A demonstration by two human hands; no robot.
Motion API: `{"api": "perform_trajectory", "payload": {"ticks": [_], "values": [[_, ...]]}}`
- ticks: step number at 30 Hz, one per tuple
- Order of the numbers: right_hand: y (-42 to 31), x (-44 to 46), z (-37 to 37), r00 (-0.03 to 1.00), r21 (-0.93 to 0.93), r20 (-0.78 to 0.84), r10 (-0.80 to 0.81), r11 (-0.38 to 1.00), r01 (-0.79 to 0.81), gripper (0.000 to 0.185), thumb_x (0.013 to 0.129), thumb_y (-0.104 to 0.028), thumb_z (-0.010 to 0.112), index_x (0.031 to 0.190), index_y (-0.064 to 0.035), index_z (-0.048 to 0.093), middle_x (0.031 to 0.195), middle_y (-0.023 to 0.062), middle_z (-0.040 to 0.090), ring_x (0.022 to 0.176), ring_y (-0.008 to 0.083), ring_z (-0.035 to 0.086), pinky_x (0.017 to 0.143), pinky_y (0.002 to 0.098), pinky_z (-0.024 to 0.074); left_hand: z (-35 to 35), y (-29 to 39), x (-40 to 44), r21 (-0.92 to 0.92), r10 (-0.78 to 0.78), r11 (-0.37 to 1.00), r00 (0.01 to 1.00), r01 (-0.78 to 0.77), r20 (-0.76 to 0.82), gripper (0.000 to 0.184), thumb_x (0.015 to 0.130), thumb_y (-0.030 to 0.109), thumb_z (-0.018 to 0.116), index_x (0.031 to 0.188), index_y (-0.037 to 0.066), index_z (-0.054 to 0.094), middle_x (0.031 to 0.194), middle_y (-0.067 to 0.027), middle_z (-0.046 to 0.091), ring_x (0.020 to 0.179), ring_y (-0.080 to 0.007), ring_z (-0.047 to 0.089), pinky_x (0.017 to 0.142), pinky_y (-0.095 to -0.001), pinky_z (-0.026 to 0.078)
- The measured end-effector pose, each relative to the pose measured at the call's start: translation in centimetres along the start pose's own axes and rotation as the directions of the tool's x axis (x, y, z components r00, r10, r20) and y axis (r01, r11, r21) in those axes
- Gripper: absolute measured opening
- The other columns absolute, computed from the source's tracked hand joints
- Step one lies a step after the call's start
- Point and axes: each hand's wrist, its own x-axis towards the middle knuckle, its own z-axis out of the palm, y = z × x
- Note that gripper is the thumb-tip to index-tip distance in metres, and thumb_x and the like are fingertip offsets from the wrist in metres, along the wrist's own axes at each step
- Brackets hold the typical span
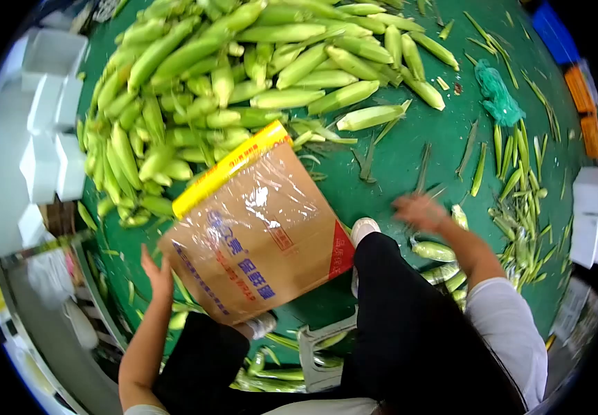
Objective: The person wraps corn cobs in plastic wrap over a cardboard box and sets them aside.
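Note:
In front of my legs a cardboard box point(264, 228) with printed characters lies tilted, clear plastic film over its top and a yellow strip point(233, 166) along its far edge. My left hand point(157, 273) is beside the box's left corner, fingers apart and holding nothing. To the right of the box, my right hand point(420, 211) is over the green floor, blurred by motion, its fingers unclear. A knife-like dark thin item point(423, 169) lies just beyond it. Wrapped corn point(434, 250) lies below my right hand. Beyond the box is a large heap of green corn point(243, 76).
A green plastic bag point(498, 95) and scattered husk leaves point(520, 166) are at the right. White foam boxes point(39, 166) line the left side, above a metal-framed rack point(57, 311). Blue point(555, 34) and orange crates point(590, 111) stand far right. A white stool point(321, 356) is between my legs.

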Motion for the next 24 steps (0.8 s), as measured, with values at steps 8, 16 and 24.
{"api": "perform_trajectory", "payload": {"ticks": [8,16,24], "values": [[9.0,12.9,-15.2,0.894,0.172,-0.242,0.376,0.924,-0.342,0.064,0.086,-0.009,0.069,0.147,-0.0120,0.052,0.149,0.0168,0.054,0.136,0.0338,0.053,0.110,0.0485,0.0467,-0.7,13.5,-2.5,0.036,0.388,0.922,0.914,-0.387,-0.120,0.081,0.083,0.011,0.072,0.154,-0.002,0.034,0.157,-0.0290,0.037,0.143,-0.0494,0.036,0.120,-0.0542,0.031],[1.3,22.6,-7.1,0.851,0.269,-0.356,0.385,0.915,-0.301,0.057,0.089,-0.036,0.073,0.137,-0.0089,0.059,0.117,0.0178,0.071,0.105,0.0364,0.067,0.089,0.0449,0.0525,-0.2,11.9,-4.7,-0.006,0.382,0.924,0.921,-0.383,-0.076,0.064,0.076,0.032,0.089,0.123,0.004,0.056,0.141,-0.0228,0.051,0.128,-0.0438,0.050,0.109,-0.0515,0.041],[-15.1,13.0,-24.3,0.824,0.959,0.084,0.560,-0.269,0.085,0.064,0.109,-0.058,0.039,0.141,-0.0045,0.055,0.126,0.0102,0.069,0.092,0.0146,0.065,0.071,0.0295,0.0573,0.8,13.6,-1.8,0.023,0.580,0.813,0.806,-0.582,-0.115,0.027,0.081,0.020,0.079,0.107,0.015,0.071,0.120,-0.0035,0.064,0.117,-0.0254,0.060,0.110,-0.0494,0.039]]}}
